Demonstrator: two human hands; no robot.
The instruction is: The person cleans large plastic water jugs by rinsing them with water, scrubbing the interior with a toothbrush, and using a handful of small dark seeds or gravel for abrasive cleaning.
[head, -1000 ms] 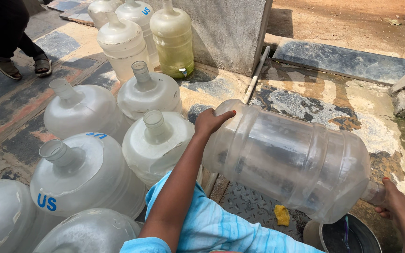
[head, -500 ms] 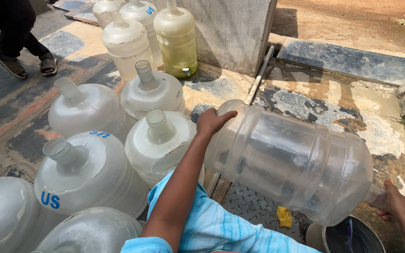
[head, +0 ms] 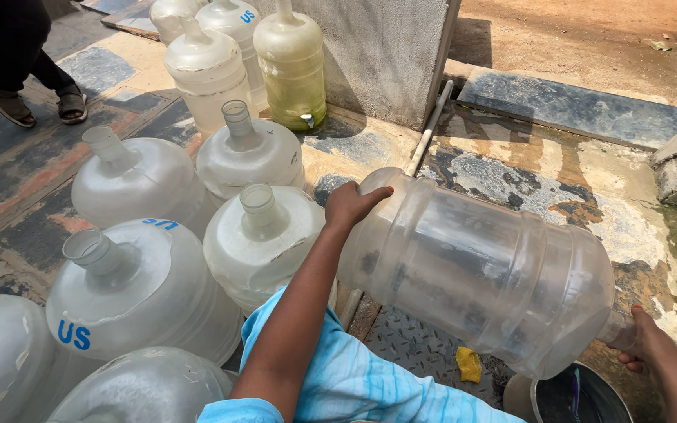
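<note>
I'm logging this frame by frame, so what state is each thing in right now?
Large clear jug: on its side, uncapped neck tilted down over the bucket.
Left hand: gripping the jug's base.
Right hand: holding the neck end.
Bucket: open, dark inside.
Standing jugs: upright, uncapped.
Yellowish jug: upright by the wall.

A large clear plastic water jug [head: 483, 270] is lying tipped on its side, ribbed and see-through, looking empty. Its flat base is pointing left and far, its neck slanting down to the near right over a dark bucket [head: 581, 398]. It is spanning the right half of the scene, raised above the wet stone floor.
</note>
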